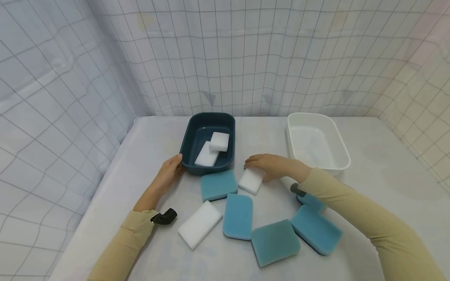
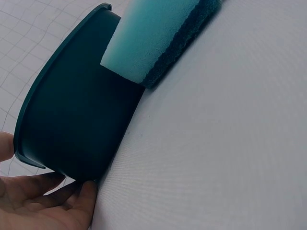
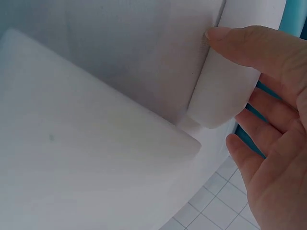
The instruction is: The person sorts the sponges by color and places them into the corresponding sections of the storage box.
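My left hand (image 1: pixel 168 173) grips the near left corner of a dark teal plastic bin (image 1: pixel 207 170), its thumb (image 2: pixel 5 146) at the rim and the other fingers against the outer wall. Two white sponges lie inside the bin, the small one (image 1: pixel 220 141) resting partly on the longer one (image 1: pixel 206 155). To the right of the bin, my right hand (image 1: pixel 270 164) pinches a white sponge (image 1: pixel 251 182) near the tabletop. In the right wrist view the thumb (image 3: pixel 240 43) lies along one side of that sponge, with fingers on the opposite side.
A white bin (image 1: pixel 312 141) stands at the back right. Several blue sponges with dark undersides, such as one near the dark bin (image 1: pixel 218 185) and one in front (image 1: pixel 275 242), lie scattered. Another white sponge (image 1: pixel 200 224) lies at front left; one (image 1: pixel 286 182) is partly under my right forearm.
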`<state>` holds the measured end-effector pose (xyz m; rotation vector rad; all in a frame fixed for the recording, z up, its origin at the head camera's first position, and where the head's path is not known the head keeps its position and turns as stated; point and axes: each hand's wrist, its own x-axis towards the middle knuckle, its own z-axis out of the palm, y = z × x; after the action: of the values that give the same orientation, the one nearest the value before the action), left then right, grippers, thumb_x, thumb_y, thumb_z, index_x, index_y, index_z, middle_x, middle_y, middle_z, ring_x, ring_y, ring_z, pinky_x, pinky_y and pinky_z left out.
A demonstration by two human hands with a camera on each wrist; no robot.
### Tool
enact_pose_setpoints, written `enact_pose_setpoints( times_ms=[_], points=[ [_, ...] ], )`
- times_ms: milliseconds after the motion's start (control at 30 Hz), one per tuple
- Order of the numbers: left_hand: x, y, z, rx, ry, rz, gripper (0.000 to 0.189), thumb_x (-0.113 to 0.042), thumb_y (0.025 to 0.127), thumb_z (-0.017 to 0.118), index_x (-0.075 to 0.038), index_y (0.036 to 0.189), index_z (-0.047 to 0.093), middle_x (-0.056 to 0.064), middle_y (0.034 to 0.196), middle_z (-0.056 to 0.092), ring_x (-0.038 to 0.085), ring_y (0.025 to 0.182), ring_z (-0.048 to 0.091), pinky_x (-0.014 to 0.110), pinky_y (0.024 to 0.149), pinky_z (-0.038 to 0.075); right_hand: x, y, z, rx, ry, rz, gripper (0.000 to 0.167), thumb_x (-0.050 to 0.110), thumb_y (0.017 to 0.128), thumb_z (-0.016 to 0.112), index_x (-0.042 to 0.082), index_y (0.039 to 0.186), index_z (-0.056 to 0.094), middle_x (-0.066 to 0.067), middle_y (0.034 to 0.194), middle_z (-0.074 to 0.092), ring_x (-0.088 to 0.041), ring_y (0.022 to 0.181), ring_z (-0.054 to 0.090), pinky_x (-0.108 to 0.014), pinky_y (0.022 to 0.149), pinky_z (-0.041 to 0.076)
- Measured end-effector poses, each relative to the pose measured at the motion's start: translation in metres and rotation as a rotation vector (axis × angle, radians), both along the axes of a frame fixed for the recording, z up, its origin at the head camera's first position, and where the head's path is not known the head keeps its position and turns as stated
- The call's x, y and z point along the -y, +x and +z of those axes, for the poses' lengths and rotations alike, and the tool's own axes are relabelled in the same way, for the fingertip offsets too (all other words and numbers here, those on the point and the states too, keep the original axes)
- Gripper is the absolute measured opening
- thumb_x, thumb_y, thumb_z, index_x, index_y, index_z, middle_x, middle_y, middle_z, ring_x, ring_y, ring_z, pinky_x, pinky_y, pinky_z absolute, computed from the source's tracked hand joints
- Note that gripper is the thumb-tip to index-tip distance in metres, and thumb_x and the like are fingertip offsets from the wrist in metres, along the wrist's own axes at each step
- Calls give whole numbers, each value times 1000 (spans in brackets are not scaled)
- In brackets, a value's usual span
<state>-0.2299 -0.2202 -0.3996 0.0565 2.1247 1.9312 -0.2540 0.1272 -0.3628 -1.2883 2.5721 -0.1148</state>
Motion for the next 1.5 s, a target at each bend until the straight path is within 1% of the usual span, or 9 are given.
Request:
enact_pose_setpoints(
  times_ms=[233, 400, 567, 700, 867, 1000, 1233, 1367, 1500],
  points=[
    [1, 1, 1, -5, 0, -5, 65, -37, 103, 26, 7, 148, 9, 19, 157, 8, 30, 147, 11, 44, 120, 17, 0, 2, 4, 2, -1, -13, 66, -2, 72, 73, 8, 133, 51, -14, 137, 51, -32, 127, 48, -44, 103, 44],
    [1, 1, 0, -13, 1, -7, 63, -35, 103, 26, 8, 147, 11, 20, 157, 9, 30, 147, 11, 44, 120, 17, -3, 3, 6, 2, -17, 12, 62, 2, 72, 76, 11, 129, 55, -13, 131, 55, -32, 122, 51, -44, 99, 47],
    [1, 2, 0, -9, -5, -1, 62, -35, 103, 26, 7, 147, 11, 20, 157, 10, 29, 147, 12, 44, 120, 18, -5, 2, 8, -9, -22, 16, 60, 6, 71, 79, 7, 126, 56, -14, 130, 56, -32, 120, 53, -44, 98, 47],
    [0, 2, 1, -1, -8, 10, 62, -34, 104, 25, 7, 147, 10, 20, 157, 10, 30, 147, 12, 44, 120, 18, -6, 1, 7, 13, -28, 9, 60, 8, 71, 79, 4, 127, 55, -14, 130, 56, -32, 120, 54, -43, 99, 47],
    [0, 2, 2, 3, -5, 9, 62, -34, 104, 25, 7, 148, 10, 20, 157, 9, 29, 147, 12, 43, 120, 17, -9, 2, 10, 18, -31, 6, 61, 11, 73, 79, 3, 128, 54, -14, 128, 58, -31, 118, 55, -43, 99, 47],
    [0, 1, 1, 0, 6, 11, 62, -33, 104, 26, 7, 147, 11, 19, 157, 10, 29, 147, 12, 43, 120, 17, -12, 3, 12, 24, -59, 6, 61, 14, 74, 79, 4, 129, 54, -15, 127, 59, -31, 117, 56, -43, 98, 47],
    [1, 0, 0, -5, 19, 8, 62, -33, 104, 26, 8, 147, 10, 21, 157, 10, 30, 147, 12, 43, 120, 17, -17, 3, 12, -1, -120, 19, 61, 21, 75, 78, 11, 130, 54, -11, 123, 59, -28, 113, 57, -43, 97, 48],
    [0, 0, 0, -4, 21, 5, 61, -32, 104, 26, 8, 147, 10, 20, 157, 9, 30, 147, 11, 43, 120, 16, -21, 4, 13, -1, -156, 16, 61, 23, 75, 78, 12, 130, 55, -11, 123, 59, -28, 113, 57, -45, 96, 48],
    [0, -1, 0, 0, 21, 5, 61, -32, 104, 26, 7, 147, 10, 20, 157, 9, 29, 147, 11, 43, 120, 16, -25, 5, 15, -4, -168, 9, 61, 24, 75, 78, 12, 130, 54, -11, 124, 59, -28, 113, 57, -44, 96, 48]
  ],
)
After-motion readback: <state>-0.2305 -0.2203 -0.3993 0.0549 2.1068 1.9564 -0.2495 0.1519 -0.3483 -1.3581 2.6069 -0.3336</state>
